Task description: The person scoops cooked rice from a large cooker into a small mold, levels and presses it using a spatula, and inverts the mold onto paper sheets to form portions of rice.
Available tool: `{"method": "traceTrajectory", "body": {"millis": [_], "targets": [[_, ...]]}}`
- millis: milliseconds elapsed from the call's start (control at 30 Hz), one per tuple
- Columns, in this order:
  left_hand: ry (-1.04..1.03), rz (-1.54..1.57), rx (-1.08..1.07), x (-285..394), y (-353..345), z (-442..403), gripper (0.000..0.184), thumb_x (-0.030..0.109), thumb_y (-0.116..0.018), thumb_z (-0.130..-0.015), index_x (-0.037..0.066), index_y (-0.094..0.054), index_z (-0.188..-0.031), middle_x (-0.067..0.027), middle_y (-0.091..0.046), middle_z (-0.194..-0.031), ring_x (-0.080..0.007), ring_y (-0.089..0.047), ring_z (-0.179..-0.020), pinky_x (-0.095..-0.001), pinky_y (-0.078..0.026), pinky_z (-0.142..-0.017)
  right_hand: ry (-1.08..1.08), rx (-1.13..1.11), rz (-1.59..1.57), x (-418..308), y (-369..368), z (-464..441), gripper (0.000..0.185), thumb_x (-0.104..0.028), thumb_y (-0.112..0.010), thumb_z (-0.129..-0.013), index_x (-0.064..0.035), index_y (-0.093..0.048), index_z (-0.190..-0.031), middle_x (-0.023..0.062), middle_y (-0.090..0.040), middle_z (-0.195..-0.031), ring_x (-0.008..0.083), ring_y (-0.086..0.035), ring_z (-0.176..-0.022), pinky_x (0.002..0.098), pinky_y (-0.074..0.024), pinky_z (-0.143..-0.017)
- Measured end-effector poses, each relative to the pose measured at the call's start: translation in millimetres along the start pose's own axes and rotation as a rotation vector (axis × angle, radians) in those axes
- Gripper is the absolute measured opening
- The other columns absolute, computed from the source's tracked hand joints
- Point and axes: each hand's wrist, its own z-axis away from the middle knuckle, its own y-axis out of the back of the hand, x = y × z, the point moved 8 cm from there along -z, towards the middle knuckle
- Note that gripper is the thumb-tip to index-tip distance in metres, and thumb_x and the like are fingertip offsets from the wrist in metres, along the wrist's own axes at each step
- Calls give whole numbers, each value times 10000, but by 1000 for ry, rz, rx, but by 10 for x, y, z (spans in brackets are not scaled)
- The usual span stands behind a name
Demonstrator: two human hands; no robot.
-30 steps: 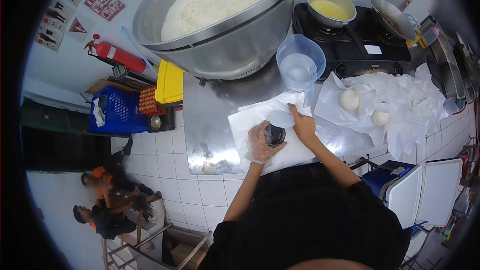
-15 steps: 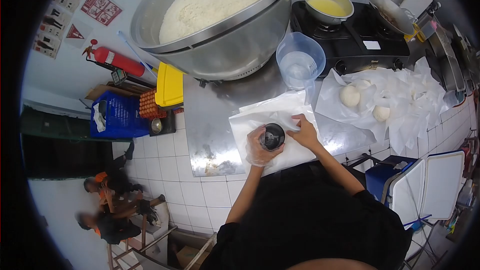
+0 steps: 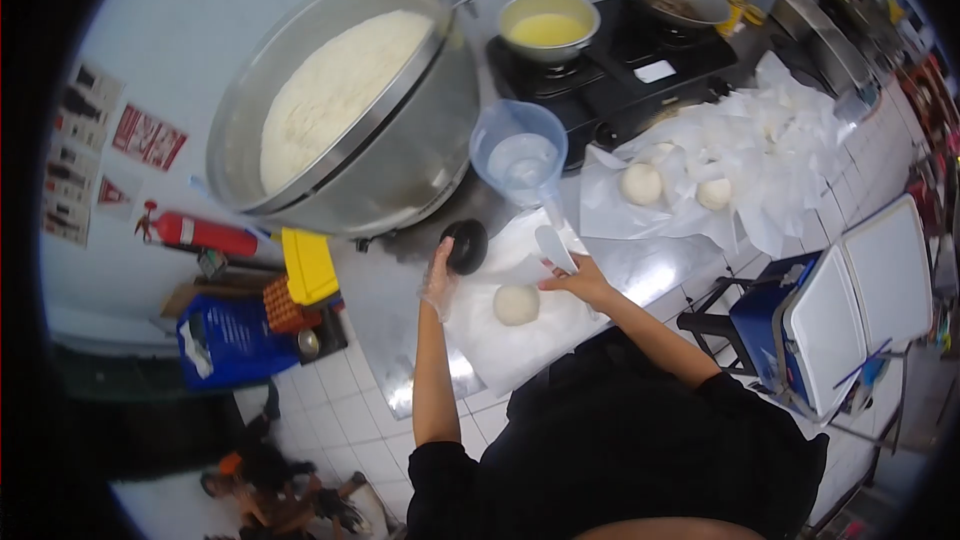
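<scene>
Rice mound looks soft and likely crumbly, best cupped low by its sides; left hand clasps the bowl, right hand grips the paddle.

One bowl, two pans, perhaps three rice balls.

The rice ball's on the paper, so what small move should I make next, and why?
I'd probably set the black bowl down on the steel table. The rice ball sits clear of it on the white paper, while your left hand holds the black bowl and your right hand a paddle.
</scene>
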Motion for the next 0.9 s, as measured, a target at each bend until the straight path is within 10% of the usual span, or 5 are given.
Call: {"method": "traceTrajectory", "body": {"millis": [133,333,800,900], "targets": [[260,-112,12,-309,94,-135,527,387,-605,-942,64,-488,-1342,-50,-552,-1310,-170,-535,-1195,-320,-433,-1034,-237,152,-35,103,446,236,412,-166,-839,-738,17,-681,-1072,54,-647,-1086,99,-573,-933,259,-477,-743],[191,-50,37,-364,231,-95,505,356,-593,-954,55,-482,-1344,-73,-559,-1296,-175,-556,-1159,-312,-463,-997,574,745,1002,-541,834,554,116,-28,-751,-648,-79,-708,-743,19,-662,-1010,206,-567,-879,321,-494,-651],[-388,-648,182,-286,276,146,775,510,-695,-830,-9,-443,-1348,-101,-571,-1196,-185,-536,-1071,-290,-430,-937,859,952,1047,-1266,1595,-43,369,82,-620,-612,-114,-692,-917,29,-645,-965,273,-605,-832,364,-508,-696],[-236,147,164,-452,489,197,749,563,-628,-839,11,-479,-1322,-147,-561,-1258,-273,-519,-1175,-365,-446,-969,772,900,970,-1496,1828,-73,401,84,-615,-601,-131,-693,-930,54,-628,-985,291,-617,-914,382,-499,-713]]}}
